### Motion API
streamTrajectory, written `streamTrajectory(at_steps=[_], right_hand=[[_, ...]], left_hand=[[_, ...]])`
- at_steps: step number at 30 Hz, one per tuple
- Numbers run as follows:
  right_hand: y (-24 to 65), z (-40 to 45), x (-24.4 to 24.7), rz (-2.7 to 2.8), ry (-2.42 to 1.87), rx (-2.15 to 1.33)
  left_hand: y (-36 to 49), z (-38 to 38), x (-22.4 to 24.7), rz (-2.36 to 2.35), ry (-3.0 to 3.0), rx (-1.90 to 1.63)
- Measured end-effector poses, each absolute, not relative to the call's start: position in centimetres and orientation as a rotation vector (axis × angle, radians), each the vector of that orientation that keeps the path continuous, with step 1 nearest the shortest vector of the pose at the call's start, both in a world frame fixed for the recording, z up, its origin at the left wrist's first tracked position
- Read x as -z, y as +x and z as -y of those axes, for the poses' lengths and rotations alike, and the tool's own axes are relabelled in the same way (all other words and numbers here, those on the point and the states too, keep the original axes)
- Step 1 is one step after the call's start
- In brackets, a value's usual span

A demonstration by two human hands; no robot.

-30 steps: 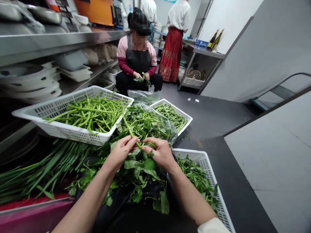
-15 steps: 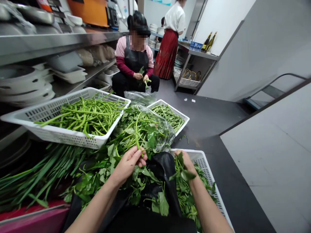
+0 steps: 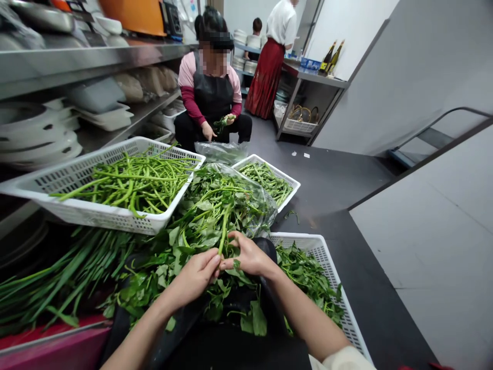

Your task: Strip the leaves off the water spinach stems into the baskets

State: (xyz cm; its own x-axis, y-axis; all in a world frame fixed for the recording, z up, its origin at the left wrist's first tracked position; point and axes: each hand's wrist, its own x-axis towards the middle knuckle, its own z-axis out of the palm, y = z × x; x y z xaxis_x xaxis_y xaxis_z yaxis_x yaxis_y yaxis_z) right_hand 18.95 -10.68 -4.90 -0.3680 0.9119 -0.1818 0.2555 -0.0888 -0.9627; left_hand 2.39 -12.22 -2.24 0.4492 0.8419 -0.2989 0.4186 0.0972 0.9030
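My left hand (image 3: pixel 202 267) is closed in a pinch on a long green stem (image 3: pixel 224 226), which points up and away over the leaf pile. Close beside it, my right hand (image 3: pixel 248 255) has its thumb and forefinger spread around the stem's near side; I see nothing held in it. Beneath both hands, leafy greens (image 3: pixel 204 205) spill from a clear plastic bag (image 3: pixel 265 198) and over my dark-covered lap. At my right, a white basket (image 3: pixel 327 252) holds leaves. Bare stems fill another white basket (image 3: pixel 154 220) at the left.
Long thin green leaves (image 3: pixel 73 277) lie at the lower left. A smaller white basket (image 3: pixel 295 191) of cut stems stands further off. Facing me sits a co-worker (image 3: pixel 213 92) handling greens. Steel shelves (image 3: pixel 96 56) with dishes line the left; a wall (image 3: pixel 431 226) stands right.
My right hand has come from the right-hand basket to the stem by my left hand, and the leaves it held are gone from it. The co-worker's hands have moved apart.
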Motion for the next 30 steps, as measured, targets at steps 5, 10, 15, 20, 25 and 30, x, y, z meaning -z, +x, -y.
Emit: streamTrajectory(at_steps=[5, 10, 15, 20, 25, 30], right_hand=[[18.9, 9.4, 5.2, 1.758, -1.065, -1.678], [21.0, 6.8, 6.5, 0.930, -1.279, -1.532], [20.3, 9.0, 6.4, 0.814, -1.219, -1.850], [15.0, 11.2, 6.3, 0.707, -1.084, -1.963], [14.4, 7.1, 7.7, 0.431, -1.264, -1.807], [17.0, 3.0, 9.6, 0.486, -1.412, -1.667]], left_hand=[[1.5, 12.8, 2.1, -1.317, 1.794, -0.395], [0.6, 13.4, 1.6, -1.210, 1.583, -0.436], [0.5, 13.8, 2.6, -1.336, 1.603, -0.488], [1.0, 14.5, 3.4, -1.502, 1.966, -0.297], [-0.5, 15.1, 3.5, -1.523, 2.006, -0.223], [-3.2, 16.0, 3.5, -1.457, 1.777, -0.427]])
